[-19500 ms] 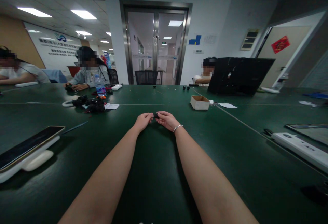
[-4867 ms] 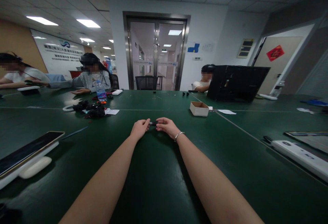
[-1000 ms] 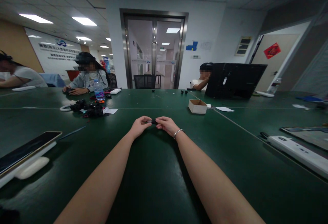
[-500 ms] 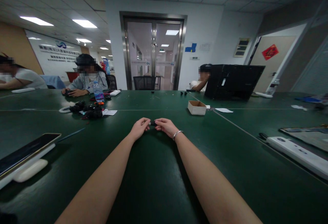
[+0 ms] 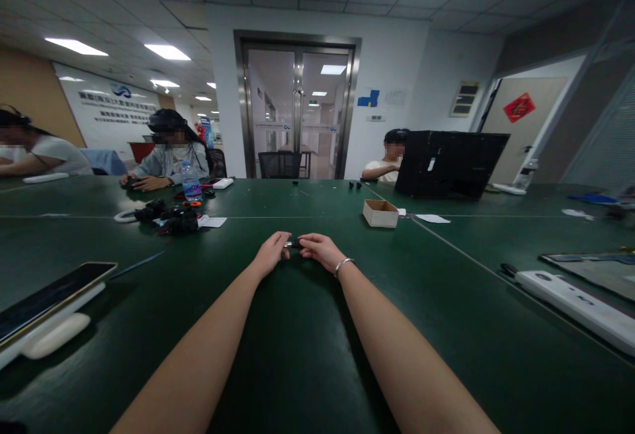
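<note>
Between my two hands, over the green table [image 5: 302,328], is a small black piece with a silvery end [image 5: 294,244]. It is too small to tell its kind. My right hand [image 5: 320,249], with a silver bangle at the wrist, pinches the black end between thumb and fingers. At the silvery end, my left hand [image 5: 272,253] has its fingers over the piece and the thumb below. The left fingertips partly hide that end.
Ahead to the right stands an open cardboard box [image 5: 380,216]. A phone [image 5: 54,305] lies to the left, and a white power strip [image 5: 575,305] to the right. Black items [image 5: 178,219] and a water bottle [image 5: 191,182] are at the far left. Several people sit beyond.
The left fingers have loosened and straightened a little around the silvery end. Both hands stay close together in nearly the same place. The view has tipped slightly upward.
</note>
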A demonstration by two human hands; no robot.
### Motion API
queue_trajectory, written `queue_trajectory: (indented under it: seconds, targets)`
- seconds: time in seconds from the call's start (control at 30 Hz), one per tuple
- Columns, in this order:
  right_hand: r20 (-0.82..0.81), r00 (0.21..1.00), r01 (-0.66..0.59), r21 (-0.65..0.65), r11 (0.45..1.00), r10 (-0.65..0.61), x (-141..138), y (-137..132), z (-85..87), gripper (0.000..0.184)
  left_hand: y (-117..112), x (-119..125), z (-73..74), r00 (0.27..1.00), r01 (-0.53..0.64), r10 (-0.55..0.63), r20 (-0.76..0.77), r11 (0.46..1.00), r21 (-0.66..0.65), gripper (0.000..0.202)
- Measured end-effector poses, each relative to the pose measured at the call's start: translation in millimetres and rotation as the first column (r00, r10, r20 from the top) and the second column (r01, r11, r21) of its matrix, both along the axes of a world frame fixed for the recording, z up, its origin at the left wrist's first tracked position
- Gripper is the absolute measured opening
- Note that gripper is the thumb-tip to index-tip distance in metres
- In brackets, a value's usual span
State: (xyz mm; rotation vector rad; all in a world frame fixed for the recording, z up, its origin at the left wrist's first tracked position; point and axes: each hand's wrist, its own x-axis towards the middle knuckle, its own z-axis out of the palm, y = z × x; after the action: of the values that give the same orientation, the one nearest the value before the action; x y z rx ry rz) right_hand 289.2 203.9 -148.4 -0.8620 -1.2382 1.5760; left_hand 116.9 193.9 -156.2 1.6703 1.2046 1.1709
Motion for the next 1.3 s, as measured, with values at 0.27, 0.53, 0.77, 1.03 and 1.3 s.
queue_trajectory:
  seconds: [0.27,0.53,0.77,1.03,1.3]
  targets:
    - [0.008,1.000,0.014,0.001,1.000,-0.014,0.1,-0.1,-0.1,0.014,0.2,-2.1,0.7,1.000,-0.016,0.016,0.007,0.999,-0.031,0.044]
    - [0.016,1.000,0.003,0.005,1.000,-0.003,0.1,-1.1,0.8,0.015,-0.5,-3.2,1.1,1.000,-0.014,0.014,0.000,1.000,-0.021,0.042]
    - [0.011,1.000,-0.002,0.003,1.000,0.002,0.0,-1.9,1.9,0.016,-3.5,-2.7,3.5,0.999,-0.024,0.023,-0.021,0.999,-0.047,0.044]
    - [0.021,1.000,-0.001,0.020,1.000,0.000,-0.4,-1.5,0.5,0.017,-4.3,-4.6,2.9,0.999,-0.001,-0.001,-0.038,0.999,-0.049,0.043]
    - [0.019,1.000,-0.015,0.028,1.000,0.014,0.9,-3.5,2.4,0.018,-2.3,-2.4,2.3,1.000,0.013,-0.015,-0.025,0.998,-0.067,0.042]
